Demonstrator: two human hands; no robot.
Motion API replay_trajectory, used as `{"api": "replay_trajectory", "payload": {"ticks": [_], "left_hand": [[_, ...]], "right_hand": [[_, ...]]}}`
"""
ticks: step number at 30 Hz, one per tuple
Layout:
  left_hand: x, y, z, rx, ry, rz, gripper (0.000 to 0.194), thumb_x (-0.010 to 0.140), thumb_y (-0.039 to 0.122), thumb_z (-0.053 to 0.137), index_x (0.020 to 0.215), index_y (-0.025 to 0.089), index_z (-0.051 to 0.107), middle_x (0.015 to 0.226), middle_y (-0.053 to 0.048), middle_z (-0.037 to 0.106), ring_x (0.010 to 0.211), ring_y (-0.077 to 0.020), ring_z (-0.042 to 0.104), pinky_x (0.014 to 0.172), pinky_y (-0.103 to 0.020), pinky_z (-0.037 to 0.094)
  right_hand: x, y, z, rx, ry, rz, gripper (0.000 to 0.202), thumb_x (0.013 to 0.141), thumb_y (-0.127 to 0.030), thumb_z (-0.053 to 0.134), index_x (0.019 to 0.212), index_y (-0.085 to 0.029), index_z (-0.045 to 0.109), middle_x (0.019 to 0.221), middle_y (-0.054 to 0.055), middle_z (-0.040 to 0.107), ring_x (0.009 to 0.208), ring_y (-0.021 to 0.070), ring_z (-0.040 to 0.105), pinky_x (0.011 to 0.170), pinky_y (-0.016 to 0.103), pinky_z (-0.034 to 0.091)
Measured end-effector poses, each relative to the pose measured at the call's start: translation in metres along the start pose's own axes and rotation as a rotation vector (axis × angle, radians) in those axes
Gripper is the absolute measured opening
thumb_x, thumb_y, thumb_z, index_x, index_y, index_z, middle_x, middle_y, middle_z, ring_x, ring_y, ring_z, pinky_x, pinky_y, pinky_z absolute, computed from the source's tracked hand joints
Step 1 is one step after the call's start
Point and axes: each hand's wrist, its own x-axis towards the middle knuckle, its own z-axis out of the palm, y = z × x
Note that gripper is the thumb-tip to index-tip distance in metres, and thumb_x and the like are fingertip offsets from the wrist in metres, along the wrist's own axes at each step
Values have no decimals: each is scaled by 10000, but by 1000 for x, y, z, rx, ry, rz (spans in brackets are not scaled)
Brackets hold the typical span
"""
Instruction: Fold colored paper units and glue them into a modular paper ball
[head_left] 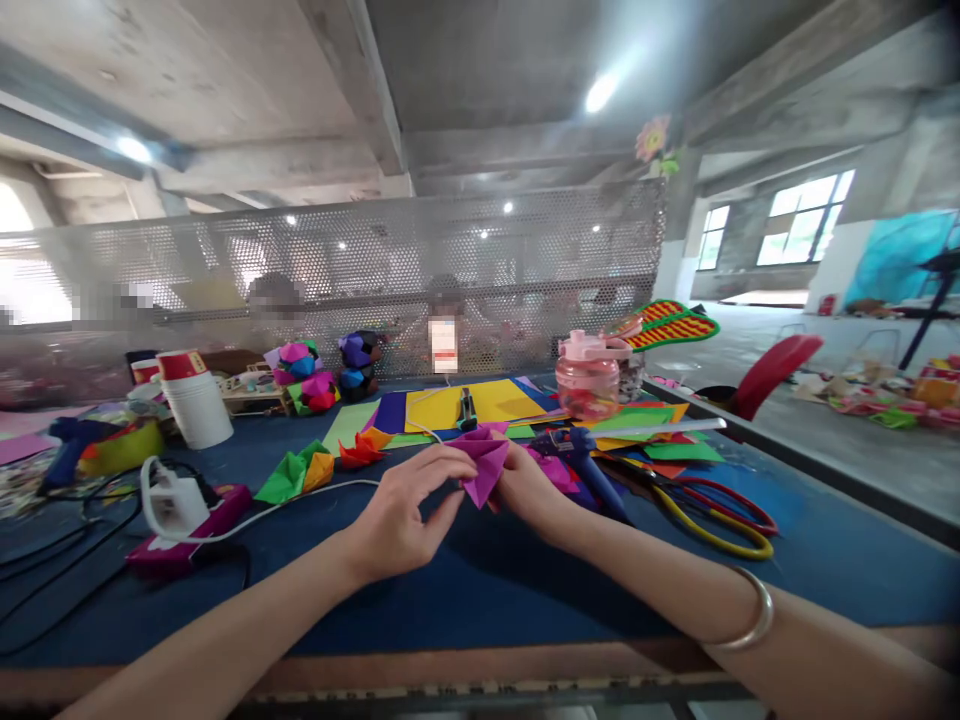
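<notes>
Both hands pinching purple paper (484, 470), scissors (712, 510) right, folded pieces (304, 470) left

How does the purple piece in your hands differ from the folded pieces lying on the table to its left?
The purple piece is one colour; the folded pieces on the table are green, yellow and orange. The purple piece is held up between the left hand and right hand; the folded pieces lie untouched. The purple piece is single; the folded pieces form a cluster. Both look like folded coloured paper.
</notes>
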Motion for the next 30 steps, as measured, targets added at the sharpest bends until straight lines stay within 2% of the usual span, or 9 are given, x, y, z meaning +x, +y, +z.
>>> {"api": "replay_trajectory", "payload": {"ticks": [3,7,12,17,20,22,27,30], "left_hand": [[-1,-12,7,125,26,48,216,911,98,493,1048,185,637,1058,-92,669,1016,-166,633,903,-289,517],[-1,-25,7,245,80,93,191,913,111,515,1029,182,649,1036,-75,683,988,-161,645,898,-286,520],[-3,-29,5,335,127,88,150,893,132,567,973,189,680,977,-37,710,897,-138,665,820,-249,525],[-4,-27,5,447,176,93,135,880,161,601,950,213,705,903,-4,726,834,-134,661,751,-242,508],[-5,-25,4,490,163,96,146,883,163,597,966,216,706,897,1,727,832,-136,651,745,-245,496],[-5,-24,3,513,160,94,148,885,162,592,969,212,704,888,-1,723,825,-137,639,739,-250,486],[-4,-23,4,562,125,44,146,904,184,557,876,190,700,808,-17,695,777,-149,588,706,-273,462],[-3,-20,5,553,81,28,179,922,197,520,889,175,694,866,-39,693,813,-166,580,729,-293,465]], "right_hand": [[-4,-5,4,52,12,41,72,777,-238,484,838,-200,487,567,-67,519,449,88,486,394,188,391],[-12,-15,9,105,-28,102,219,776,-261,533,982,-202,489,709,-34,570,567,120,578,412,202,438],[-16,-19,11,138,-78,87,291,732,-240,581,1004,-207,484,722,-34,571,595,126,585,444,217,447],[-15,-18,11,139,-108,69,352,741,-349,646,1007,-208,463,712,-29,594,588,128,586,467,225,444],[-15,-18,10,166,-123,69,410,727,-395,687,1011,-208,457,734,-24,605,574,119,579,483,232,452],[-16,-18,10,201,-134,59,432,726,-406,700,1027,-210,459,770,-10,613,632,138,606,499,239,464],[-18,-18,11,303,-198,80,492,757,-334,681,1170,-216,442,897,28,626,826,192,636,563,275,521],[-19,-18,12,338,-222,85,496,787,-332,671,1204,-236,419,955,27,617,878,190,631,604,288,544]]}}
